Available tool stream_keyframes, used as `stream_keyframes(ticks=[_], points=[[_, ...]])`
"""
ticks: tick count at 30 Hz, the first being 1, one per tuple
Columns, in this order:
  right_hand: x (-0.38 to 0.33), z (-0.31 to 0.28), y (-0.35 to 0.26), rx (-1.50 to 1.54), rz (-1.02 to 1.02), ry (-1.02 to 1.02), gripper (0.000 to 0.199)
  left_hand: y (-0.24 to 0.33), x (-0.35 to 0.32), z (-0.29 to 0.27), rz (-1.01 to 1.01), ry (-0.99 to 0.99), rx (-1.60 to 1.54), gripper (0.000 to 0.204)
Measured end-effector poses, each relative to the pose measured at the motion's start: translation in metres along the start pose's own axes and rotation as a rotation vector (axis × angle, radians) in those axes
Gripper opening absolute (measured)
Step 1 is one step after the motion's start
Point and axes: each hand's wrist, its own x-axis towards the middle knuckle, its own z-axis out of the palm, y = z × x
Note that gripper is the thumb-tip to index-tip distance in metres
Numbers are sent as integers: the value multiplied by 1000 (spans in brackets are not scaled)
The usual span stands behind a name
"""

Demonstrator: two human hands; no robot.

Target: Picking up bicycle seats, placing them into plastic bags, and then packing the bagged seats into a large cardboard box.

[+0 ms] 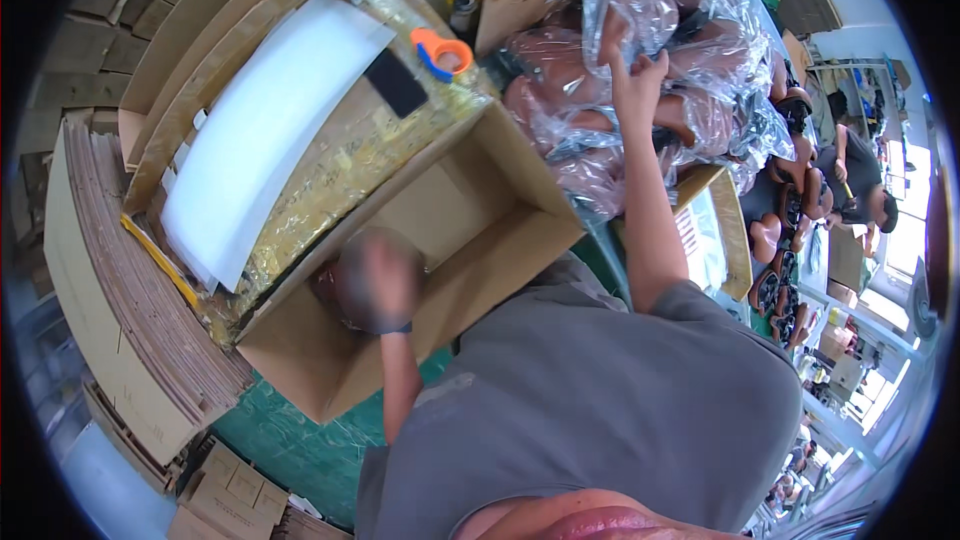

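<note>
An open cardboard box [530, 235] sits in front of me, with my left hand [385, 280] reaching down inside it. That hand is smeared, so its fingers cannot be made out. Against it, at the box's left end, lies a dark reddish-brown thing in clear plastic [338, 298], partly hidden by the hand. My right arm stretches forward to a heap of brown rounded pieces in clear plastic bags [560, 90]. There my right hand [638, 90] is closed on one plastic-wrapped brown piece [625, 15] at the top of the heap.
Beyond the box are white sheets [280, 130], a dark phone-like slab [396, 83] and an orange-and-blue tape dispenser [440, 55] on a taped carton. Flattened cardboard [130, 310] is stacked at left. At right stand a smaller carton [738, 240] and brown pieces [785, 240]; another person [852, 175] works farther off.
</note>
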Motion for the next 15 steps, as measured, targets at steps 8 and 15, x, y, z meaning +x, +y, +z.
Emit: stream_keyframes(ticks=[8, 15], points=[[95, 14, 60, -139, 273, -242, 144, 285, 18, 277, 227, -322, -189, 66], [6, -141, 58, 390, -338, -596, 112, 324, 16, 410, -86, -613, -479, 74]])
